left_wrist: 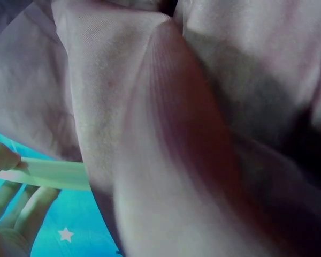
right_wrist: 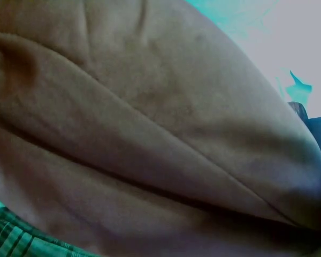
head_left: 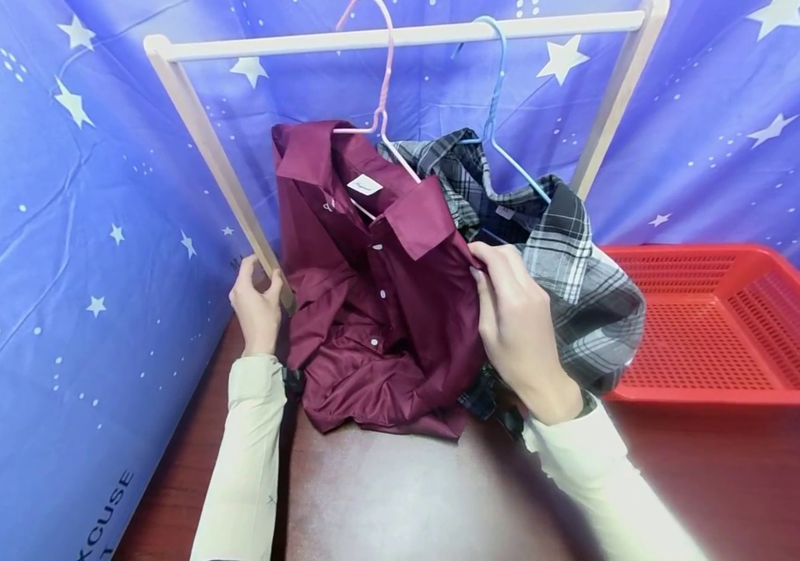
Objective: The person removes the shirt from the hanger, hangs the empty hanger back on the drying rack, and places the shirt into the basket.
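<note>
- Right hand [head_left: 520, 327]: fingers pinching the right side of the maroon shirt [head_left: 417, 292], below its collar.
- Left hand [head_left: 257, 308]: thumb and fingers closed about the left post of the wooden rack [head_left: 435, 33].
- Maroon shirt: between the hands, on a pink hanger [head_left: 384, 93]; white buttons, pale neck label.
- Pink hanger: hooked over the rack's bar, left of a blue hanger [head_left: 495, 93].
- Grey plaid shirt [head_left: 585, 312]: on the blue hanger, right of and partly behind the maroon one.
- Red basket [head_left: 736, 396]: on the counter [head_left: 400, 499], right.
- Star-patterned blue cloth [head_left: 91, 226]: left and far sides.
</note>
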The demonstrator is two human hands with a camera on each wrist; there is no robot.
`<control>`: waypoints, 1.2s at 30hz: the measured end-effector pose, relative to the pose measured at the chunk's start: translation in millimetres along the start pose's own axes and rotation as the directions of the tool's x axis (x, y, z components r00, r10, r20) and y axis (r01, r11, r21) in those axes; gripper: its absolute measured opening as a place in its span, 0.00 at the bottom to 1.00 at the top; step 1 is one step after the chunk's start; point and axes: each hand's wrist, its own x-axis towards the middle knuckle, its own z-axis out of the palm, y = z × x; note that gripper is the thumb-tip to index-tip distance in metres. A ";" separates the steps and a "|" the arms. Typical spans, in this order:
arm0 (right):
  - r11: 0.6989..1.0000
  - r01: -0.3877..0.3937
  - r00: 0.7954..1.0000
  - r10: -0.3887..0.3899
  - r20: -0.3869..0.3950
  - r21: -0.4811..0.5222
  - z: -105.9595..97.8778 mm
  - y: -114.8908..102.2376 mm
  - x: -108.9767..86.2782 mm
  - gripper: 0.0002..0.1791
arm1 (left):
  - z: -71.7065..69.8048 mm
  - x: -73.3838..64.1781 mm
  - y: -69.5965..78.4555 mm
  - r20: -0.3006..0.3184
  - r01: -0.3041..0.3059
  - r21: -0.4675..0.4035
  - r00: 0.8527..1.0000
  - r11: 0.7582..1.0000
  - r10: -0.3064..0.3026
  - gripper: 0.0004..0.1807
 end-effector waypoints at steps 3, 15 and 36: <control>1.000 -0.003 1.000 0.003 0.003 0.012 -2.8 1.0 -3.9 0.12 | 0.2 -0.6 0.6 -0.006 0.002 0.004 1.000 1.000 -0.002 0.17; 0.998 -0.022 1.000 0.021 0.018 0.056 -15.9 5.3 -19.6 0.13 | 0.2 -2.7 -1.3 0.000 0.006 0.027 1.000 1.000 -0.006 0.16; 0.994 -0.026 0.997 0.019 0.071 0.104 -26.6 22.9 -44.6 0.15 | 0.9 -0.6 -1.1 -0.017 -0.019 0.008 1.000 1.000 0.019 0.17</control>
